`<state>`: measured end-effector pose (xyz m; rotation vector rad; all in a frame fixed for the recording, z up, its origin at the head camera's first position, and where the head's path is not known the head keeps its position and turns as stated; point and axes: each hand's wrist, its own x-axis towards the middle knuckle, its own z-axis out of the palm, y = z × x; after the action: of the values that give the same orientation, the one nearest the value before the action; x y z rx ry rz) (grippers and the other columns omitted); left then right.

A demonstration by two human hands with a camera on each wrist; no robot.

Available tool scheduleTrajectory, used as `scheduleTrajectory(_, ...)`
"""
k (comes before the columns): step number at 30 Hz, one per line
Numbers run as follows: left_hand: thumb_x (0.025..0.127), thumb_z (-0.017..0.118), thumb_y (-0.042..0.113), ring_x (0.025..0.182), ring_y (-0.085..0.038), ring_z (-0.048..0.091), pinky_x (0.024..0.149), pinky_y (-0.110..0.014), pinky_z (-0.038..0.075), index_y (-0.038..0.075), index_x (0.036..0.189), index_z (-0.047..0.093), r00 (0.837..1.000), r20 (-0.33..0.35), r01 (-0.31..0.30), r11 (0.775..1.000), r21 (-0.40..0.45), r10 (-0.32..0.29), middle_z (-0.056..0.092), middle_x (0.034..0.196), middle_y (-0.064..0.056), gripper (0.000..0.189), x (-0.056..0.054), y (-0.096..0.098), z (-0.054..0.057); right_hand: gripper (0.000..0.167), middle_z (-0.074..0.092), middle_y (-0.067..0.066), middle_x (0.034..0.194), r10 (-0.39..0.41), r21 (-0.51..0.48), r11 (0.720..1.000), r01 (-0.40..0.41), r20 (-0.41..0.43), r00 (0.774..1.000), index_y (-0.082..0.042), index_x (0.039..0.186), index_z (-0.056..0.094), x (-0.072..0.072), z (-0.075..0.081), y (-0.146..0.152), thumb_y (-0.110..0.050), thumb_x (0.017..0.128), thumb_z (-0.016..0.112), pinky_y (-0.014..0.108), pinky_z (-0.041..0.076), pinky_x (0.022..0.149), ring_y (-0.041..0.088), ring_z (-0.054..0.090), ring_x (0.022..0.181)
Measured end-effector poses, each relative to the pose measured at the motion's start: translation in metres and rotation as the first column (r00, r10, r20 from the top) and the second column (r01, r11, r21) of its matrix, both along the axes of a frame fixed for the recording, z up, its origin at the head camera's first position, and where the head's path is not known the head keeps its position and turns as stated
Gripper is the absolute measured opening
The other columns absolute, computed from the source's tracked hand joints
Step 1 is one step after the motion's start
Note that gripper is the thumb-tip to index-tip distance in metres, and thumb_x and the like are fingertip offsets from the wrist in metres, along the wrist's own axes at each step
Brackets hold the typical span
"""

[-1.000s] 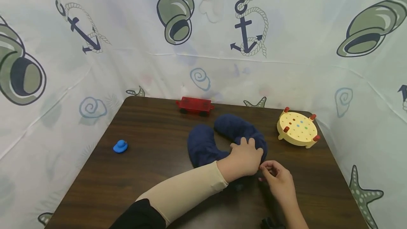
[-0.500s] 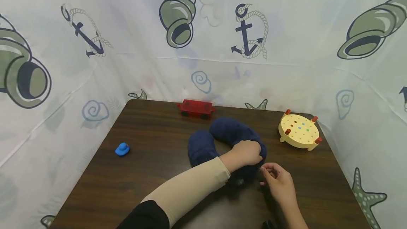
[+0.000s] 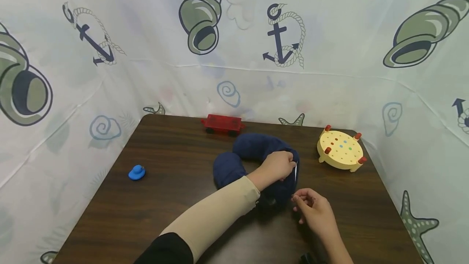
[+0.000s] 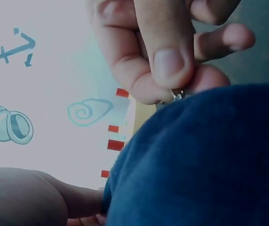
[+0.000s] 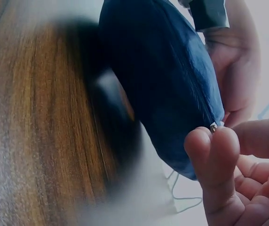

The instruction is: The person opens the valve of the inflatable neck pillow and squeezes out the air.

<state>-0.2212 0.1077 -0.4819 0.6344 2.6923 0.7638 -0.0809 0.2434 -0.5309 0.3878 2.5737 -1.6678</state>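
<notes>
One navy neck pillow [image 3: 265, 146] lies on the dark wood-grain table [image 3: 176, 150] directly ahead of you, curled into a C, its two rounded ends near each other on the far left and its thick bend swung round to your right. Along the outside of that bend, a white strip [image 3: 296, 170] shows at the edge, running roughly away from you; the right wrist view shows a zipper seam [image 5: 195, 84] leading to a small metal zipper pull [image 5: 214, 127]. You have that pull pinched between the thumb and finger of your right hand [image 3: 316, 212], just beside the near right part of the bend. Your left hand [image 3: 275, 168] is farther from you, its arm crossing over the near side of the pillow, fingers curled tight at the outer edge and apparently gripping the fabric; how much cloth they hold is hidden. So the relation that seems to matter is this: the outer edge links your hands lengthwise, right at the near end, left farther along. Beyond, a red toy wagon [image 3: 222, 123] stands at the back, a yellow red-pegged toy [image 3: 340, 150] at far right, a small blue toy [image 3: 137, 172] well off left.
</notes>
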Motion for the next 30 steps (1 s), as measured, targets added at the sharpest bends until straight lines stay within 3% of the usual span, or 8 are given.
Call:
scheduleTrajectory(3,0.113,0.06,0.034,0.065,-0.013,0.069,0.065,-0.027,0.052,0.016,0.094,0.064,1.0,-0.018,-0.009,1.0,-0.018,0.009,0.071,0.077,0.0,0.027,0.004,0.0,0.003,0.012,0.08,0.011,0.1,0.0,-0.032,0.999,0.0,0.014,1.0,-0.007,0.11,0.074,0.0,-0.001,0.0,-0.019,0.107,0.073,0.038,0.063,0.058,0.022,0.075,0.079)
scheduleTrajectory(6,0.111,0.063,0.044,0.076,-0.016,0.073,0.07,-0.03,0.057,0.014,0.102,0.073,0.999,-0.029,0.038,0.993,-0.111,-0.042,0.077,0.088,-0.002,0.033,0.018,-0.001,0.007,0.014,0.079,0.013,0.101,-0.003,-0.086,0.996,0.005,0.014,1.0,-0.005,0.111,0.073,0.0,-0.001,0.0,-0.018,0.107,0.072,0.037,0.066,0.064,0.024,0.078,0.087)
scheduleTrajectory(9,0.106,0.068,0.051,0.073,-0.015,0.069,0.065,-0.031,0.056,0.017,0.088,0.077,0.994,-0.009,0.108,0.968,-0.226,-0.113,0.073,0.082,0.003,0.041,0.033,-0.001,0.013,0.015,0.077,0.014,0.101,-0.008,-0.118,0.993,0.009,0.011,1.0,-0.001,0.112,0.072,0.001,-0.003,0.0,-0.015,0.106,0.072,0.037,0.067,0.067,0.023,0.077,0.089)
scheduleTrajectory(12,0.106,0.07,0.042,0.061,-0.014,0.058,0.055,-0.03,0.049,0.02,0.069,0.068,0.989,-0.001,0.141,0.955,-0.261,-0.146,0.06,0.068,0.005,0.043,0.041,-0.003,0.014,0.015,0.077,0.014,0.1,-0.019,-0.108,0.994,0.021,0.017,1.0,-0.001,0.112,0.072,0.003,-0.004,0.0,-0.015,0.107,0.072,0.036,0.067,0.066,0.021,0.076,0.086)
scheduleTrajectory(16,0.106,0.068,0.028,0.058,-0.014,0.049,0.054,-0.029,0.041,0.019,0.071,0.061,0.99,-0.062,0.117,0.975,-0.19,-0.131,0.049,0.066,0.005,0.037,0.037,-0.007,0.012,0.014,0.08,0.013,0.101,-0.036,-0.104,0.994,0.038,0.021,0.999,-0.003,0.111,0.072,0.003,-0.004,-0.003,-0.016,0.108,0.07,0.036,0.067,0.065,0.02,0.079,0.086)
scheduleTrajectory(19,0.109,0.064,0.028,0.059,-0.014,0.049,0.056,-0.028,0.039,0.017,0.075,0.061,0.992,-0.076,0.088,0.992,-0.095,-0.096,0.048,0.065,0.004,0.036,0.029,-0.01,0.01,0.015,0.08,0.013,0.102,-0.022,-0.111,0.994,0.023,0.011,1.0,-0.003,0.112,0.073,0.004,-0.003,-0.004,-0.017,0.108,0.07,0.036,0.066,0.065,0.02,0.079,0.087)
scheduleTrajectory(23,0.112,0.061,0.028,0.056,-0.014,0.051,0.054,-0.027,0.039,0.017,0.078,0.06,0.998,-0.047,0.042,0.999,0.004,-0.042,0.051,0.064,0.003,0.035,0.02,-0.01,0.009,0.016,0.08,0.013,0.101,0.001,-0.125,0.992,-0.001,0.005,1.0,-0.002,0.112,0.072,0.006,-0.001,-0.005,-0.017,0.107,0.071,0.035,0.066,0.064,0.021,0.079,0.086)
scheduleTrajectory(30,0.114,0.057,0.026,0.05,-0.014,0.062,0.052,-0.026,0.049,0.013,0.089,0.061,0.999,0.034,-0.021,0.997,0.069,0.019,0.063,0.069,-0.001,0.029,0.012,-0.007,0.009,0.013,0.08,0.016,0.1,0.021,-0.143,0.989,-0.024,-0.019,1.0,-0.002,0.11,0.073,0.007,0.002,-0.007,-0.014,0.106,0.072,0.035,0.066,0.064,0.025,0.079,0.088)
